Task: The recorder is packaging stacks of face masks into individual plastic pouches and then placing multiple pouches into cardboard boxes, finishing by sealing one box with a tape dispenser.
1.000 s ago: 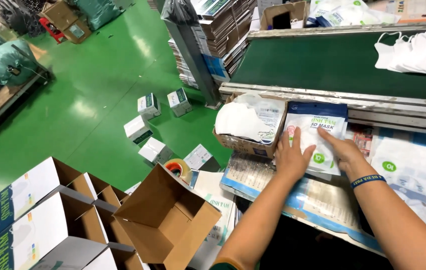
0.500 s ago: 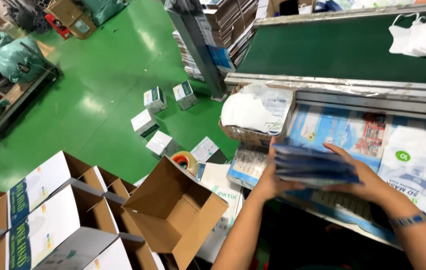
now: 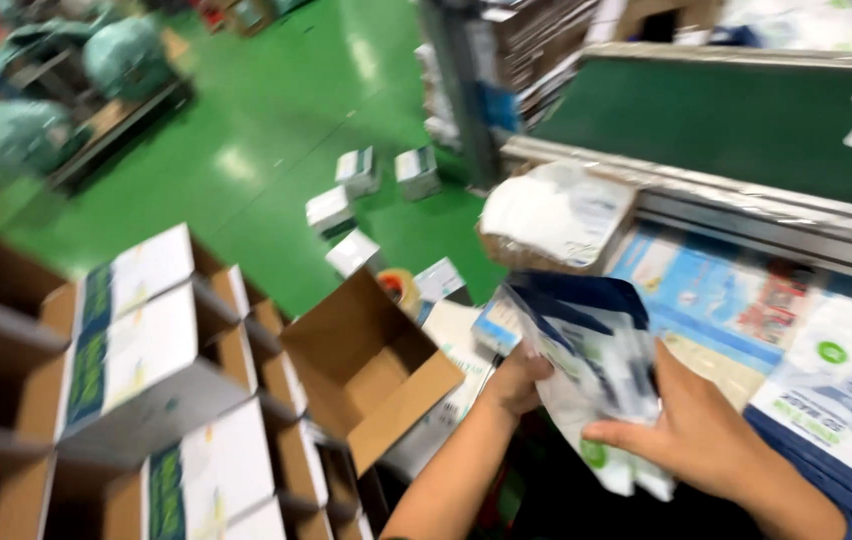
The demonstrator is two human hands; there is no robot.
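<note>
White-and-blue pouch stack [image 3: 586,370] gripped between my left hand [image 3: 514,380] and right hand [image 3: 691,430], open cardboard box [image 3: 366,365] just beside.

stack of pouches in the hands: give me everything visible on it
The stack of pouches is a bundle of flat, glossy, plastic-looking packets, dark blue at the top edge and white with pale blue print lower down, with a green round mark near one bottom corner. It is motion-blurred, tilted and fanned slightly, held in the air between the table edge and the open cartons. The left hand grips its left side, the right hand its lower right.
</note>
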